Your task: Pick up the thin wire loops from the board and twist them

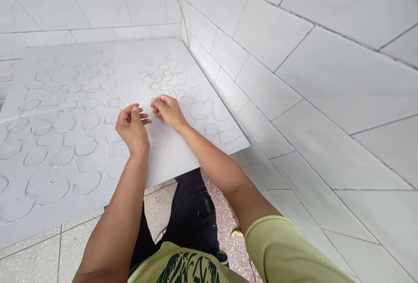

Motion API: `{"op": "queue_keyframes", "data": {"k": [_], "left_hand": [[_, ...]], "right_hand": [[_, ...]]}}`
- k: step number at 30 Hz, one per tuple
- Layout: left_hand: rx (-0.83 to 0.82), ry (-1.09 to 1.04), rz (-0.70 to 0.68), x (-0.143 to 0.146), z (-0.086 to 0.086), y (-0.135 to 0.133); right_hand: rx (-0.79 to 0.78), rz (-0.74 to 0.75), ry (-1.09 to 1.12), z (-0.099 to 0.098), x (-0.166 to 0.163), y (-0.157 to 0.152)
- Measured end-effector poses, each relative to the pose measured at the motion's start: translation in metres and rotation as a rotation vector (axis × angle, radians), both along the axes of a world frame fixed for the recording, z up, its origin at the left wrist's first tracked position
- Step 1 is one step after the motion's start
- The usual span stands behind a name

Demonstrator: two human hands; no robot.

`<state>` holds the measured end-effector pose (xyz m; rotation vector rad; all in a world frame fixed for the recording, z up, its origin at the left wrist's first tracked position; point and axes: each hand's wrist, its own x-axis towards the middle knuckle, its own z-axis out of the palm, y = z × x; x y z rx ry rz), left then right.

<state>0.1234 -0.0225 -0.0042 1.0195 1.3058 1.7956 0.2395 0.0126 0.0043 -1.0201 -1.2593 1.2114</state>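
Both of my hands are raised over a white board, close together near its middle. The thumb and index finger of my left hand (133, 127) are pinched, with the other fingers loosely curled. Just to its right, my right hand (168, 112) also pinches thumb against fingers. Anything between the fingertips is too fine to make out. Thin curved wires (85, 147), bent in S-like shapes, lie in rough rows left of my left hand. Beyond and right of my right hand lies a looser tangle of similar wires (176, 89).
The white board (173, 156) reaches back to a tiled wall (98, 13). A second tiled wall (294, 100) runs along its right side. A pale cord (178, 0) hangs down the corner. Below are my legs in dark trousers (192, 213) and a speckled floor (39, 252).
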Motion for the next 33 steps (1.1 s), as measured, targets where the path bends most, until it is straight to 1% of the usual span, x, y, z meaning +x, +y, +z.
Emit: {"op": "queue_keyframes", "data": {"k": [3, 5, 9, 12, 15, 17, 23, 29, 33], "left_hand": [[0.014, 0.069, 0.024, 0.001, 0.001, 0.0], [0.02, 0.147, 0.004, 0.003, 0.002, -0.002], [0.036, 0.331, -0.042, 0.007, 0.004, -0.01], [0.048, 0.409, -0.045, 0.008, 0.005, -0.014], [0.043, 0.403, -0.054, 0.006, 0.004, -0.015], [0.039, 0.394, -0.059, 0.005, 0.003, -0.014], [0.033, 0.431, -0.085, 0.004, 0.002, -0.014], [0.038, 0.463, -0.171, 0.002, 0.002, -0.015], [0.029, 0.395, -0.222, 0.002, 0.005, -0.016]], "right_hand": [[0.054, -0.093, 0.065, 0.007, 0.012, 0.006], [0.078, -0.102, 0.106, 0.014, 0.021, 0.008], [0.104, -0.003, 0.112, 0.021, 0.03, 0.005], [0.146, 0.073, 0.074, 0.018, 0.031, 0.003], [0.167, 0.118, 0.048, 0.012, 0.03, 0.005], [0.156, 0.113, 0.04, 0.009, 0.029, 0.007], [0.099, 0.026, 0.001, 0.004, 0.024, 0.009], [0.15, -0.091, -0.098, 0.004, 0.023, 0.005], [0.155, -0.118, -0.134, 0.007, 0.022, 0.001]]}}
